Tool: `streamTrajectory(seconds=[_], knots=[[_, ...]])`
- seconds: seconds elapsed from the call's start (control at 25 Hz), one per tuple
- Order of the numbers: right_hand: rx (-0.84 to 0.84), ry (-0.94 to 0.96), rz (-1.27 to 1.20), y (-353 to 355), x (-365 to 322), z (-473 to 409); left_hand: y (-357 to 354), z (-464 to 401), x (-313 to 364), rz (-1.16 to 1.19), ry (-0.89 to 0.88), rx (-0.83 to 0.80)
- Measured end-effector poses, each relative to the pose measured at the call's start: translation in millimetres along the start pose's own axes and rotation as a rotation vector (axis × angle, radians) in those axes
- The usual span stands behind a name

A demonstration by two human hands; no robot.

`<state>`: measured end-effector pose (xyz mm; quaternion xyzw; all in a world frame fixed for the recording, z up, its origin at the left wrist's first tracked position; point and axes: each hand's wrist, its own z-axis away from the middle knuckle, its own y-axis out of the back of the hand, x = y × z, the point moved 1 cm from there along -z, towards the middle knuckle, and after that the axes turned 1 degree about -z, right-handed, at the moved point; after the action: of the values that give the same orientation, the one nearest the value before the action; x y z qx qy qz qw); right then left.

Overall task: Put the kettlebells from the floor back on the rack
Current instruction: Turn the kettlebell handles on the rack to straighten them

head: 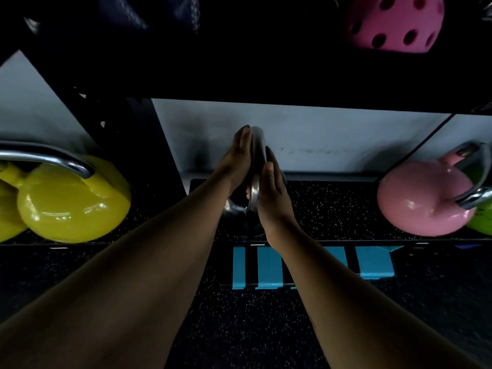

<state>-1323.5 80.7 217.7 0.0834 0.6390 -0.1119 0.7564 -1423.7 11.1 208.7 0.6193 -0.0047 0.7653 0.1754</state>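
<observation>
A dark kettlebell (234, 206) with a steel handle (257, 155) sits in the middle of the rack's speckled bottom shelf (332, 209). My left hand (237, 161) lies flat against the handle's left side and my right hand (271, 193) presses on its right side, fingers stretched along the steel. The bell's body is mostly hidden behind my wrists. A yellow kettlebell (72, 201) stands on the shelf to the left, a pink kettlebell (420, 201) to the right.
A green kettlebell (482, 219) peeks out behind the pink one. The black upper shelf (266, 83) hangs low overhead, with a pink holed ball (394, 22) above it. Blue tape strips (372, 262) mark the dark floor below the shelf edge. A black slanted rack post (149, 145) stands left.
</observation>
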Motion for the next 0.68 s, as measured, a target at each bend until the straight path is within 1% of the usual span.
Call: streamTrajectory(seconds=[0.16, 0.2, 0.28, 0.36, 0.44, 0.52, 0.6, 0.68], knots=[[-0.006, -0.026, 0.082, 0.8, -5.0, 0.4, 7.7, 7.7, 10.7, -0.123, 0.003, -0.012], [-0.012, -0.014, 0.152, 2.4, -10.6, -0.5, 11.2, 12.2, 14.4, -0.173, 0.003, -0.011], [-0.021, 0.000, 0.379, 8.0, -26.6, -1.0, 17.9, 22.9, 20.3, -0.304, -0.032, -0.023], [0.004, 0.033, 0.625, 17.5, -42.0, 2.8, 24.4, 34.3, 22.8, -0.485, -0.129, -0.051], [0.043, 0.149, 0.858, 26.2, -54.3, 8.1, 35.3, 43.6, 25.0, -0.685, -0.227, -0.047], [0.067, 0.250, 1.039, 28.9, -62.6, 13.6, 49.8, 54.0, 25.4, -0.903, -0.325, -0.089], [0.077, 0.275, 1.159, 20.6, -68.1, 24.8, 64.7, 72.2, 22.9, -1.090, -0.416, -0.164], [0.093, 0.301, 1.204, 7.3, -67.7, 37.8, 80.8, 94.6, 20.5, -1.133, -0.453, -0.218]])
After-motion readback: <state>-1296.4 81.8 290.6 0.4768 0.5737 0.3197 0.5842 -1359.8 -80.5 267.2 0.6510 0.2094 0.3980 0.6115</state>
